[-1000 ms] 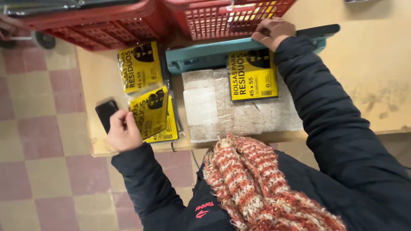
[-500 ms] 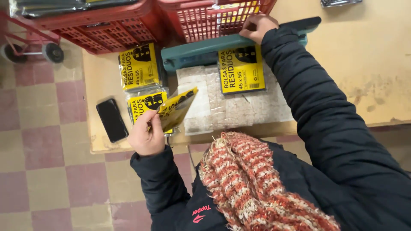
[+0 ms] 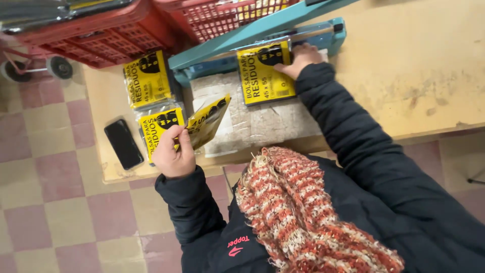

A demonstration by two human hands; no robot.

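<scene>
A: Why is that yellow packet (image 3: 206, 121) tilted up?
B: The left hand (image 3: 172, 151) pinches its lower edge, lifting it off the packet pile (image 3: 156, 124) beside the black phone (image 3: 123, 143).
A: And the right hand (image 3: 299, 59)?
B: It presses flat, fingers seemingly open, on another packet (image 3: 265, 73) under the raised teal sealer arm (image 3: 252, 31). The worktop (image 3: 404, 76) lies bare rightward; red baskets (image 3: 101, 30) crowd the far edge.

Yellow packets (image 3: 266, 73) with black print; teal sealer (image 3: 262, 38); red mesh baskets (image 3: 96, 30); black phone (image 3: 123, 143); tan counter (image 3: 404, 65); pink-and-cream chequered floor (image 3: 45, 202); red-and-cream knitted scarf (image 3: 298, 212); black sleeve (image 3: 353, 146)
</scene>
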